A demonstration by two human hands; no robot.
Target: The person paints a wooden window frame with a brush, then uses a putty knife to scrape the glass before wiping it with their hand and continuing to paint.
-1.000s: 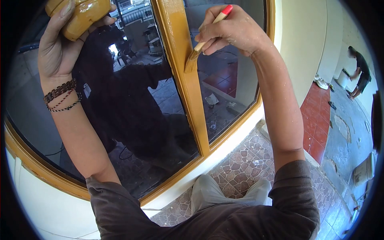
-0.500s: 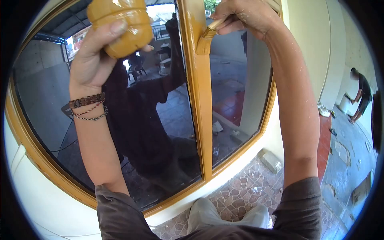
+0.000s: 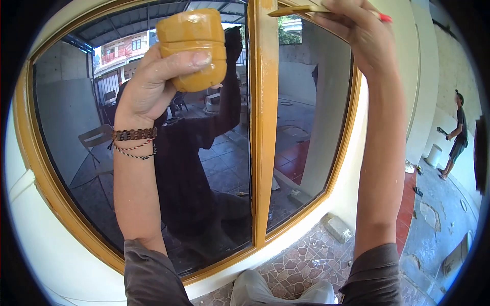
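My left hand [image 3: 148, 84] is wrapped round a plastic paint container [image 3: 196, 35] coated in ochre-yellow paint, held up in front of the dark glass pane [image 3: 204, 173]. Between the fingers of my right hand [image 3: 365, 33] is a paintbrush [image 3: 301, 10] with a red handle end. The brush lies nearly level, its bristles pointing left and overlapping the upper part of the ochre window post [image 3: 263, 127] in this view. Paint on that post looks glossy and uneven near the top.
A concrete block [image 3: 337, 228] rests on the stone-patterned floor [image 3: 293, 260] under the window. Far right, a person [image 3: 460, 130] stands by a white bucket [image 3: 434, 154], a tool in hand. Another bucket [image 3: 457, 255] lies closer. The glass reflects a yard with chairs.
The brush has come up from the post and turned from bristles-down to nearly level. My left hand and the container appear further right and lower. The far person has straightened from bending.
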